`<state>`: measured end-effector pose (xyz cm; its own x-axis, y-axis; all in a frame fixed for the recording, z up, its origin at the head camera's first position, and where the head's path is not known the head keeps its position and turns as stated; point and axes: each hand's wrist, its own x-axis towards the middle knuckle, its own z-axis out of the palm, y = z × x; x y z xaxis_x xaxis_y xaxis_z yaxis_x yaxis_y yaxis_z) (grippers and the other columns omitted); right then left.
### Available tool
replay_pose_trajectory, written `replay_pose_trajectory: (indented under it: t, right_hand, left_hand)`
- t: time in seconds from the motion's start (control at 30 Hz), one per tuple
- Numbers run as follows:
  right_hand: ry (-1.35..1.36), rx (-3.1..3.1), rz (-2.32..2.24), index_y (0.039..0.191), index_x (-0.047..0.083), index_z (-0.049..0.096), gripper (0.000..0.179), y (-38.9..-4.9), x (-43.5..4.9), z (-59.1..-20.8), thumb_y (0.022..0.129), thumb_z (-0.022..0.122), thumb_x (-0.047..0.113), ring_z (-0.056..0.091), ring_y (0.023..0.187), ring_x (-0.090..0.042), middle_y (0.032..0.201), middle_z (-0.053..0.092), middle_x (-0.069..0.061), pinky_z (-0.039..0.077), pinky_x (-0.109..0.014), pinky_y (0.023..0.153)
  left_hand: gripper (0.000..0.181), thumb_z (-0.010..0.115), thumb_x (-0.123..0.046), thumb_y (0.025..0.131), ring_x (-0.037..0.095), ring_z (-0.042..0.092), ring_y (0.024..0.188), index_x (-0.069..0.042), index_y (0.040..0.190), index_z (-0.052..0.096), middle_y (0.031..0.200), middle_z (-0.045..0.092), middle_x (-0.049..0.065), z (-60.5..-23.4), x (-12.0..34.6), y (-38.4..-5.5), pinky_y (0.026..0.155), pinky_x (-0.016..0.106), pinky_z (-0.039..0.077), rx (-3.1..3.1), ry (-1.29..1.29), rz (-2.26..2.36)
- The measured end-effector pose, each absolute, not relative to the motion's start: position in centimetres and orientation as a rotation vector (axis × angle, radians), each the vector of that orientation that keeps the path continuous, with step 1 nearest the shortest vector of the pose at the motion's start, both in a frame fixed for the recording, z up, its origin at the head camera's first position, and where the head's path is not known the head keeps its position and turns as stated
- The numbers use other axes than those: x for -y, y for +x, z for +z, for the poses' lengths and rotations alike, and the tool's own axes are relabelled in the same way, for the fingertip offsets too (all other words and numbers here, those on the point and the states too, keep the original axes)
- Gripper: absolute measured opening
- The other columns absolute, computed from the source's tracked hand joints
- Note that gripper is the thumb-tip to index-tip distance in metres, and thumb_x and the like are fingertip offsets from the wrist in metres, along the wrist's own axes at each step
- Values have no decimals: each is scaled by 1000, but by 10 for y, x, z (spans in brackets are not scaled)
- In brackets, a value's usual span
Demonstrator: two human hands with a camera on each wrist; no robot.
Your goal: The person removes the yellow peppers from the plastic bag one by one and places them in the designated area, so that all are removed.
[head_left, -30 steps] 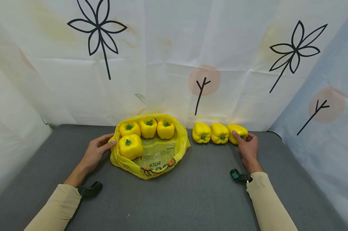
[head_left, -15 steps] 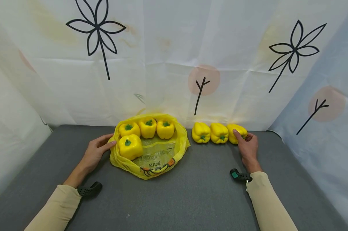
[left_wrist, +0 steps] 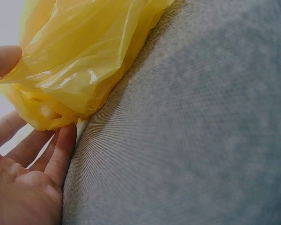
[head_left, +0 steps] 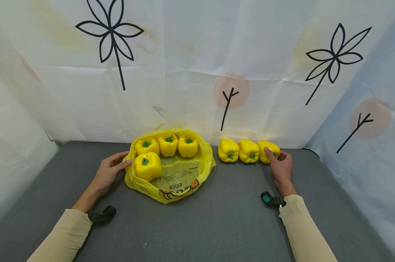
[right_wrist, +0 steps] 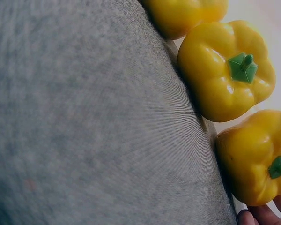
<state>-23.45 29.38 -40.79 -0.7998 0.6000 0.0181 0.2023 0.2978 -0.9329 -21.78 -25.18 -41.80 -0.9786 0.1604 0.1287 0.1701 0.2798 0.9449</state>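
A yellow plastic bag (head_left: 205,174) stands with its mouth wide and its rim rolled outward. Several yellow bell peppers with green stems, such as this front bell pepper (head_left: 149,167), sit upright at its left and back. My left hand (head_left: 108,173) holds the bag's left side, thumb at the rim and fingers against the outside, as the left wrist view of the yellow plastic (left_wrist: 79,70) shows. On the right, my right hand (head_left: 281,167) grips the rightmost bell pepper (head_left: 267,148), thumb on top and fingers at its far side. That pepper's green stem (right_wrist: 279,168) shows in the right wrist view.
Two more bell peppers, the left one (head_left: 228,150) and the middle one (head_left: 248,151), lie on their sides between bag and right hand. All rest on a grey table (head_left: 197,233). A white printed curtain (head_left: 190,91) hangs close behind.
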Motion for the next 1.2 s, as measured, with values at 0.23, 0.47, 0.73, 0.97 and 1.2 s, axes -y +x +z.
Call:
replay_pose_trajectory:
  t: [0.23,0.47,0.73,0.97,1.2]
  right_hand:
    - [-724,2210,1503,149,-3,33,91,-236,-293,-408,91,67,59,42,111,-26,141,40,-22,39,-34,91]
    - [-726,2210,1496,149,-3,33,91,-235,-292,-409,91,66,59,42,117,-31,142,40,-23,40,-41,97]
    - [-741,2215,1496,150,-2,32,93,-235,-293,-409,91,65,62,42,119,-32,143,40,-23,39,-43,99]
    - [-735,2199,1513,148,0,34,91,-234,-294,-408,90,66,62,44,110,-24,140,41,-20,39,-35,91]
    - [-726,2159,1541,147,0,35,89,-234,-296,-405,91,66,60,45,107,-20,139,42,-19,40,-34,91]
  left_hand:
    - [58,56,-31,107,11,43,131,4,151,42,154,41,23,-417,252,-217,92,9,43,2515,-311,-1853]
    - [58,56,-29,107,2,45,126,4,152,42,154,41,24,-418,253,-217,92,10,44,2499,-337,-1858]
    - [57,56,-29,107,-2,45,123,3,152,42,154,41,24,-418,253,-217,92,10,44,2489,-358,-1871]
    - [57,57,-29,107,-5,47,120,3,152,42,153,41,24,-419,253,-218,91,11,45,2479,-363,-1875]
    - [57,56,-29,107,-5,48,118,3,152,42,153,42,24,-419,252,-218,91,11,45,2479,-358,-1877]
